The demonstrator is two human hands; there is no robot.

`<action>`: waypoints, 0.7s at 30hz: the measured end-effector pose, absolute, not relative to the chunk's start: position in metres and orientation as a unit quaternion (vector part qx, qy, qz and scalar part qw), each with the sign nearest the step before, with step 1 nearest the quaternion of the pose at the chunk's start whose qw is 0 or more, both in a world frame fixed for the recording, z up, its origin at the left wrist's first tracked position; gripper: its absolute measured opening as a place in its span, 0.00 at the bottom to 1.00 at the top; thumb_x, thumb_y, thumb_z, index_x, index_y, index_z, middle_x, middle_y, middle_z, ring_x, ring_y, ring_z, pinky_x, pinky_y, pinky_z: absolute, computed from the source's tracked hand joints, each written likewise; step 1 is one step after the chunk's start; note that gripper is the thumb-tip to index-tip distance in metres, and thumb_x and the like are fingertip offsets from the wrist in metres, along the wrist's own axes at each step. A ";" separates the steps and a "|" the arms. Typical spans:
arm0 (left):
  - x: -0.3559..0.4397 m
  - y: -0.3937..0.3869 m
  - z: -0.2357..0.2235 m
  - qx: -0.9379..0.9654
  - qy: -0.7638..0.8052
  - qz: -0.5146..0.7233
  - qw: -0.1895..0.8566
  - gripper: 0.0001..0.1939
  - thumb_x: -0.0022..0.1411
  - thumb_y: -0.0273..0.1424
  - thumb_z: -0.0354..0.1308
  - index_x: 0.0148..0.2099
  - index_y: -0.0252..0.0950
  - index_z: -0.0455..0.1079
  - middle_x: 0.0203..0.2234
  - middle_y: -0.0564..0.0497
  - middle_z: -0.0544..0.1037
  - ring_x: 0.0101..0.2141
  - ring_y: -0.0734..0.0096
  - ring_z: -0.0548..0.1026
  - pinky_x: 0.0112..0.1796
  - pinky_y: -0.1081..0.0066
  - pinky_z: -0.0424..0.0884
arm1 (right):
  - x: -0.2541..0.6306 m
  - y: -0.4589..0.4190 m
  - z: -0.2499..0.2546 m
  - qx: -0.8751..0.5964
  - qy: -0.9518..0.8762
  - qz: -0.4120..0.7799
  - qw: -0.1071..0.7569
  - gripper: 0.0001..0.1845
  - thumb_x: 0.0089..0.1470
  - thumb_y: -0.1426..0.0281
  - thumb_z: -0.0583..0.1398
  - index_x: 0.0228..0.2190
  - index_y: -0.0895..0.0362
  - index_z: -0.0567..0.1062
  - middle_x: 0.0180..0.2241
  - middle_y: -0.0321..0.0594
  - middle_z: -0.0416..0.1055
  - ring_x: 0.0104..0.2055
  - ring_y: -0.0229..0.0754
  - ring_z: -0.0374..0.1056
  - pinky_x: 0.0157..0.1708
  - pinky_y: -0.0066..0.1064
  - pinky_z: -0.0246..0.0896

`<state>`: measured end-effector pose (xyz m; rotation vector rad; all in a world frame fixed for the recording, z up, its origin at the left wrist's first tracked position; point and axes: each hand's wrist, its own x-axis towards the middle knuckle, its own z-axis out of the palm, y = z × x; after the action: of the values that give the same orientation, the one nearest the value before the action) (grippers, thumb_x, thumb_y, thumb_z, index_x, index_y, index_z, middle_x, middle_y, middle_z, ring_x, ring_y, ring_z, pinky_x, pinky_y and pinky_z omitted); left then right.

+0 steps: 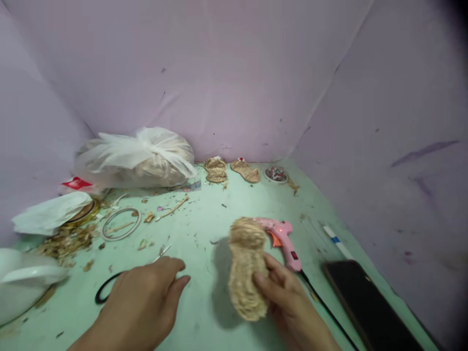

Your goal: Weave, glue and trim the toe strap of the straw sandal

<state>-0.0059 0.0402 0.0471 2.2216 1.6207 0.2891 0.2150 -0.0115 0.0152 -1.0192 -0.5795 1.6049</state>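
My right hand (283, 292) grips a small woven straw slipper (247, 273), thumb on its face, and holds it above the table. A band crosses the slipper's far end. My left hand (146, 297) is over a pair of scissors (104, 292) with a black handle; the hand hides their middle. Its thumb and forefinger are apart with nothing seen between them; the other fingers are hidden. A pink glue gun (288, 246) with an orange trigger lies just beyond the right hand, its nozzle hidden behind the slipper.
Two straw slippers, one banded (216, 170) and one with a red bead (245, 171), stand at the back beside a bowl of beads (276, 174). A plastic bag (146, 158), tape ring (121, 224), scraps (71, 243) and white jug (25, 282) are left; a phone (365, 302) is right.
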 end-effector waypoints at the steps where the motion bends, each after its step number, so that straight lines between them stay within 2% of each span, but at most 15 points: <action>1: -0.003 0.041 0.048 0.783 0.574 0.080 0.226 0.13 0.57 0.38 0.48 0.36 0.42 0.72 0.24 0.52 0.77 0.27 0.63 0.74 0.28 0.69 0.61 | 0.207 -0.010 0.014 -0.403 -0.280 0.706 0.510 0.22 0.45 0.66 0.64 0.44 0.57 0.71 0.38 0.44 0.74 0.39 0.45 0.70 0.40 0.34 0.62; 3: 0.001 0.041 0.049 0.753 0.578 0.060 0.307 0.12 0.57 0.38 0.47 0.34 0.41 0.70 0.21 0.54 0.75 0.24 0.68 0.72 0.26 0.71 0.61 | 0.195 -0.005 0.013 -0.361 -0.337 0.740 0.458 0.24 0.44 0.66 0.64 0.45 0.58 0.71 0.38 0.43 0.73 0.39 0.44 0.68 0.40 0.33 0.60; 4: 0.002 0.041 0.049 0.742 0.594 0.056 0.306 0.12 0.56 0.38 0.48 0.28 0.39 0.68 0.19 0.55 0.73 0.23 0.69 0.70 0.25 0.72 0.60 | 0.193 -0.002 0.012 -0.348 -0.364 0.753 0.423 0.23 0.45 0.67 0.64 0.45 0.59 0.72 0.37 0.43 0.73 0.38 0.43 0.68 0.40 0.32 0.60; 7: -0.004 0.039 0.052 0.730 0.646 0.084 0.206 0.16 0.54 0.41 0.50 0.20 0.38 0.60 0.13 0.56 0.65 0.19 0.71 0.64 0.23 0.71 0.57 | 0.196 0.012 0.012 -0.345 -0.451 0.764 0.308 0.18 0.45 0.70 0.62 0.41 0.61 0.74 0.33 0.40 0.73 0.34 0.40 0.67 0.36 0.31 0.59; 9: -0.011 0.039 0.054 0.742 0.640 0.118 0.162 0.14 0.53 0.43 0.51 0.23 0.39 0.62 0.15 0.56 0.66 0.20 0.71 0.64 0.24 0.71 0.58 | 0.201 0.024 0.014 -0.352 -0.508 0.755 0.217 0.16 0.47 0.72 0.60 0.41 0.61 0.74 0.32 0.38 0.72 0.34 0.39 0.67 0.36 0.30 0.60; 11: -0.016 0.043 0.053 0.760 0.609 0.145 0.176 0.11 0.54 0.41 0.51 0.32 0.39 0.65 0.23 0.54 0.71 0.25 0.69 0.68 0.28 0.70 0.61 | 0.206 0.035 0.015 -0.369 -0.562 0.725 0.150 0.14 0.48 0.72 0.59 0.39 0.60 0.75 0.30 0.37 0.73 0.31 0.40 0.67 0.32 0.30 0.61; 13: -0.018 0.049 0.048 0.774 0.571 0.161 0.220 0.11 0.56 0.36 0.49 0.40 0.40 0.66 0.34 0.52 0.73 0.32 0.68 0.70 0.33 0.68 0.64 | 0.208 0.042 0.015 -0.462 -0.626 0.605 0.171 0.15 0.48 0.73 0.57 0.40 0.59 0.75 0.31 0.39 0.74 0.32 0.42 0.68 0.33 0.32 0.62; 15: -0.019 0.055 0.041 0.781 0.546 0.161 0.257 0.11 0.58 0.32 0.46 0.41 0.39 0.66 0.38 0.51 0.73 0.36 0.67 0.71 0.37 0.68 0.65 | 0.208 0.041 0.013 -0.548 -0.665 0.456 0.223 0.17 0.49 0.74 0.56 0.42 0.57 0.74 0.36 0.41 0.75 0.37 0.45 0.69 0.39 0.37 0.62; 18: -0.020 0.062 0.032 0.771 0.555 0.146 0.276 0.11 0.58 0.29 0.45 0.38 0.38 0.68 0.36 0.50 0.74 0.36 0.66 0.71 0.37 0.67 0.66 | 0.209 0.031 0.007 -0.586 -0.687 0.335 0.270 0.18 0.49 0.75 0.55 0.43 0.56 0.73 0.43 0.44 0.73 0.45 0.48 0.67 0.46 0.41 0.59; 21: -0.021 0.062 0.027 0.756 0.576 0.139 0.278 0.11 0.56 0.30 0.47 0.38 0.38 0.69 0.33 0.50 0.75 0.34 0.66 0.72 0.35 0.66 0.66 | 0.210 0.018 0.005 -0.590 -0.698 0.288 0.287 0.17 0.49 0.77 0.54 0.41 0.55 0.73 0.42 0.44 0.72 0.43 0.46 0.67 0.43 0.39 0.62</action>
<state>-0.0213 0.0625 0.0268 2.0301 1.5456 0.3739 0.2103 0.0179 0.0046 -1.5750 -1.8638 0.7694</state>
